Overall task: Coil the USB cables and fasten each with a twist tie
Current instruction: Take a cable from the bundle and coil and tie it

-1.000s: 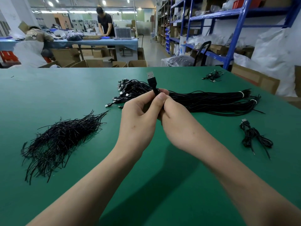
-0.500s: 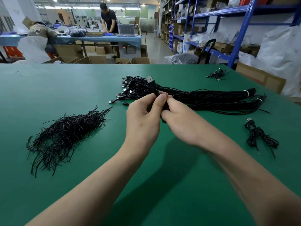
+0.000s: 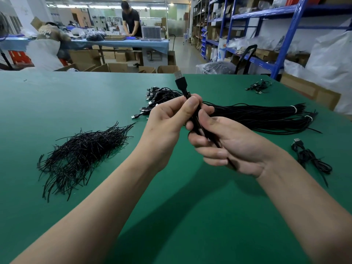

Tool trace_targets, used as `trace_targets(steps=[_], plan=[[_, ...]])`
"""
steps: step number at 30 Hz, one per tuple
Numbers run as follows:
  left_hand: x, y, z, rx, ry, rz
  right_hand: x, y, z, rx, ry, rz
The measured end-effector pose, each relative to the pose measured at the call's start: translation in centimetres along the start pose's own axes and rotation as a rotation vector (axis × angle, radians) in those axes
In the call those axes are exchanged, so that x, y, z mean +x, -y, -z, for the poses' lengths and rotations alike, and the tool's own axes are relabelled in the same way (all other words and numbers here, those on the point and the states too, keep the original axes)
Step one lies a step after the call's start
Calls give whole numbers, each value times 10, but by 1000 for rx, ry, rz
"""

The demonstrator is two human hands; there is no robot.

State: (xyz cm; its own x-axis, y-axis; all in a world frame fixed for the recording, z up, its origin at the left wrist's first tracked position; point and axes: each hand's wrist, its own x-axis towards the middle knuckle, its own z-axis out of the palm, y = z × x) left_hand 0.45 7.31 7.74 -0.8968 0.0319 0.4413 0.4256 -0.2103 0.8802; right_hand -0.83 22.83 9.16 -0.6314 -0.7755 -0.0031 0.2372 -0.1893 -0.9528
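Above the middle of a green worktop [image 3: 57, 96], two bare hands hold one black USB cable [image 3: 182, 85], with its plug pointing up and away. The left hand [image 3: 167, 121] pinches the cable just below the plug. The right hand [image 3: 228, 145] has its fingers curled round the gathered strands lower down.

A loose pile of black twist ties [image 3: 82, 149] lies to the left, well apart from the hands. Directly behind the hands, and partly hidden by them, a long bundle of uncoiled cables [image 3: 257, 117] stretches to the right. A finished coil [image 3: 310, 159] lies near the right wrist, and a small cluster of coils [image 3: 259, 86] sits near the far right corner.

Bare green surface spreads beneath and in front of the forearms. Past the far edge are cardboard boxes [image 3: 118, 66], and blue shelving [image 3: 285, 35] stands to the right.
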Motion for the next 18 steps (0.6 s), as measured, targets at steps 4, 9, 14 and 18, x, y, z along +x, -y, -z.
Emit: trace_targets(steps=[4, 9, 14, 18], plan=[[1, 3, 4, -102, 24, 7, 1, 1, -1, -34, -46, 33], [4, 2, 10, -23, -12, 24, 8, -8, -5, -282, -207, 124], [11, -4, 49, 442, 47, 252, 13, -17, -2, -371, -386, 131], [14, -3, 113, 1542, -95, 448, 15, -22, 0, -403, -476, 91]])
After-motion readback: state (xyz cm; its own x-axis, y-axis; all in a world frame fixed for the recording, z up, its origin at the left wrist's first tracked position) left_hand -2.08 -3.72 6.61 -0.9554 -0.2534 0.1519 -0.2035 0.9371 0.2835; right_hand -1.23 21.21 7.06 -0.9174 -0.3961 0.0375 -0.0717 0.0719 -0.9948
